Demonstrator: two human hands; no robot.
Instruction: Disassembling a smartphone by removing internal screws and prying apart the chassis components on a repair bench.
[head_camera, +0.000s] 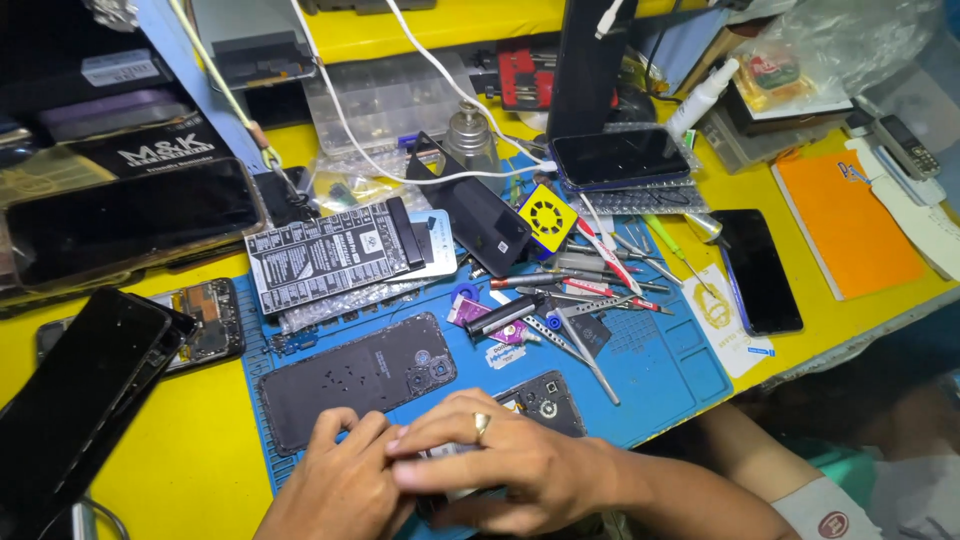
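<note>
Head view showed 1 opened phone (535, 405) at the lower middle of the frame, its back cover (360, 378) already off and lying just above; reassembly looked unfinished. Both hands, left hand (340, 480) and right hand (500, 465), were closed around the phone, pressing it.

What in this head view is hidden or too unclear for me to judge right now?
- Opened phone: mostly hidden under the right hand and left hand.
- Fingers: blurred; grip unclear.
- Dark screen panel: cut off by the left edge.
- Tweezers and tools: piled, too small to separate.
</note>
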